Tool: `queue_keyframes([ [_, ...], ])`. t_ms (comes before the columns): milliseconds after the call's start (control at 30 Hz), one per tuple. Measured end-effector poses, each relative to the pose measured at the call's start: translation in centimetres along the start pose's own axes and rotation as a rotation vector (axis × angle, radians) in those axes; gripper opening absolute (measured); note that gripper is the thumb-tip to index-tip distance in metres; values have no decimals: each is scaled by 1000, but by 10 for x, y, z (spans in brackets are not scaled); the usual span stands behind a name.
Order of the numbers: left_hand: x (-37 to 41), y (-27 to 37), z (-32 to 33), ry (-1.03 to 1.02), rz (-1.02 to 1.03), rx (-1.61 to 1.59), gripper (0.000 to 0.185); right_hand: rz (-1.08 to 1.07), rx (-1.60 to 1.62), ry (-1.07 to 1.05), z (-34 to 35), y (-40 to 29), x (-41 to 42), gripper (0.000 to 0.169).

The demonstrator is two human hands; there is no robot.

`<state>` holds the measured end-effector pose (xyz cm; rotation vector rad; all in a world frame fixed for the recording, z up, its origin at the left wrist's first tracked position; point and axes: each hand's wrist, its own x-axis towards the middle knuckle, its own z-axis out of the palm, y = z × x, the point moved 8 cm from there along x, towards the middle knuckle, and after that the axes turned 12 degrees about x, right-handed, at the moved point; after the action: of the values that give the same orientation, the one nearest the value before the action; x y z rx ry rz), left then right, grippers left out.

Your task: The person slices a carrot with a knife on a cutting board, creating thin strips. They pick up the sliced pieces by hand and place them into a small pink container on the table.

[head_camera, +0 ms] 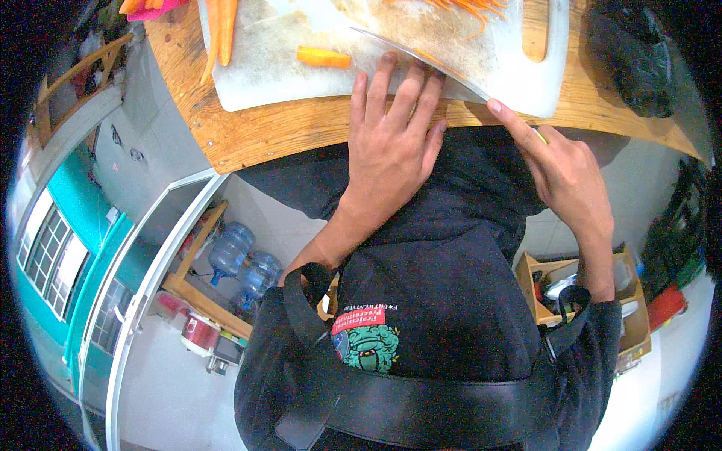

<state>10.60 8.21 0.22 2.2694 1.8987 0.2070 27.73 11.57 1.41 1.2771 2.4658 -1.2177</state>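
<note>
My right hand (pixel 564 158) grips a kitchen knife by its handle, the index finger stretched along the top of the blade (pixel 457 80). The blade slants across a white plastic cutting board (pixel 271 84), its tip pointing to the far left. Close against the blade lies a thin carrot strip (pixel 426 56). My left hand (pixel 395 124) is palm down, its fingertips over the board beside the blade; what is under them is hidden. A short piece of carrot (pixel 324 57) lies left of those fingers. Thin carrot shreds (pixel 474 11) lie at the board's far side.
Longer peeled carrot pieces (pixel 221 34) lie at the board's left edge, near a pink container (pixel 152 12) with more carrot. The wooden table (pixel 271 138) ends just before me. A black plastic bag (pixel 632 62) is at right. Water jugs (pixel 231 248) stand lower left.
</note>
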Motion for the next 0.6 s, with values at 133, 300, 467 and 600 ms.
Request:
queue_keyframes([
  [133,1,1,-2,-6,-6,1,54,13,29,-32,-1,-1,0,67],
  [300,-2,1,1,-6,-6,16,55,16,91,-52,0,-1,3,67],
  [467,-2,1,1,-23,-14,8,57,-25,159,36,7,-8,16,71],
  [600,0,1,1,-25,-7,10,56,13,103,31,6,-17,32,74],
])
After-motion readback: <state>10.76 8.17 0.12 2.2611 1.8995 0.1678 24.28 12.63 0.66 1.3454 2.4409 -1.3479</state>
